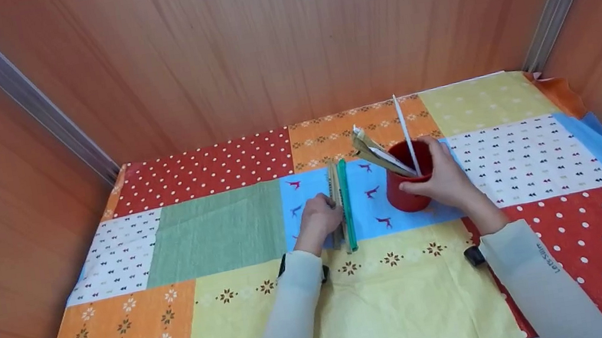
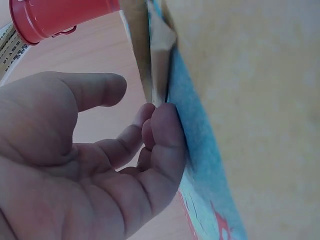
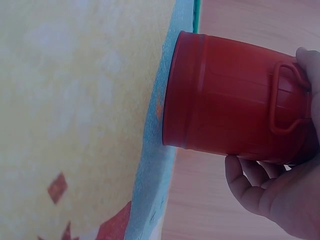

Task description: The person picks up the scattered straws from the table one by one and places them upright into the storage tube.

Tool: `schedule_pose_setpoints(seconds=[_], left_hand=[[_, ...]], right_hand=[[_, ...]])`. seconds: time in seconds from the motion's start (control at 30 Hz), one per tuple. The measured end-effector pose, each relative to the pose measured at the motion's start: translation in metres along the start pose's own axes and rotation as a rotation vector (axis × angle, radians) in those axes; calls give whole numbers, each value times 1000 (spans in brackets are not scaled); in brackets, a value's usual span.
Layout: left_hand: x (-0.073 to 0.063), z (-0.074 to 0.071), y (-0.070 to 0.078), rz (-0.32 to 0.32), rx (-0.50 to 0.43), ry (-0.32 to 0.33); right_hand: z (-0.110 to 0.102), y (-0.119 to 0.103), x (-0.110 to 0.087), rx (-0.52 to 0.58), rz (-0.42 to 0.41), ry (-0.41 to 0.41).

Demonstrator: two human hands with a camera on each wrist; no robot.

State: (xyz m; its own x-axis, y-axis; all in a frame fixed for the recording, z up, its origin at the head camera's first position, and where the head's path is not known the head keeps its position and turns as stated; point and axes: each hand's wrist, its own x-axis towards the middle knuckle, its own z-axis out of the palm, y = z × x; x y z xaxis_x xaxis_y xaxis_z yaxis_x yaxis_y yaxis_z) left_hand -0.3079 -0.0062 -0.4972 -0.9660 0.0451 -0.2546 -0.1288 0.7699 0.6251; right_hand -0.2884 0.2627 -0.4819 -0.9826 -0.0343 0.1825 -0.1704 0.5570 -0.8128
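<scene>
My right hand (image 1: 446, 180) grips a small red bucket (image 1: 409, 194) near its rim, thumb at the front and fingers round the far side. In the right wrist view, the bucket (image 3: 230, 95) stands upright on the cloth, a loop handle (image 3: 277, 100) on its side. Out of it lean brown paper sleeves (image 1: 366, 147) and a thin white stick (image 1: 403, 124). Left of it lie long brown paper-wrapped sticks (image 1: 332, 179) and a green strip (image 1: 347, 204). My left hand (image 2: 115, 160) has bent fingertips at the end of the brown pieces (image 2: 160, 60), thumb held apart.
A patchwork cloth (image 1: 214, 229) covers the table. Wood-grain panels (image 1: 283, 46) rise behind it and on both sides, joined by metal corner strips (image 1: 27, 90). Folds of cloth (image 1: 558, 95) bunch against the right panel.
</scene>
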Motion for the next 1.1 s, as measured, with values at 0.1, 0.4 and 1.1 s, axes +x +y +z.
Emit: schedule_pose_setpoints(seconds=[0.1,0.4,1.1], left_hand=[[2,1,-1,-13,28,12],[2,3,0,-82,131,27],[6,0,1,-74,70,89]], right_hand=[[0,0,0,2,0,-4],[1,1,1,-1,13,-9],[-1,0,1,-4,-10,-4]])
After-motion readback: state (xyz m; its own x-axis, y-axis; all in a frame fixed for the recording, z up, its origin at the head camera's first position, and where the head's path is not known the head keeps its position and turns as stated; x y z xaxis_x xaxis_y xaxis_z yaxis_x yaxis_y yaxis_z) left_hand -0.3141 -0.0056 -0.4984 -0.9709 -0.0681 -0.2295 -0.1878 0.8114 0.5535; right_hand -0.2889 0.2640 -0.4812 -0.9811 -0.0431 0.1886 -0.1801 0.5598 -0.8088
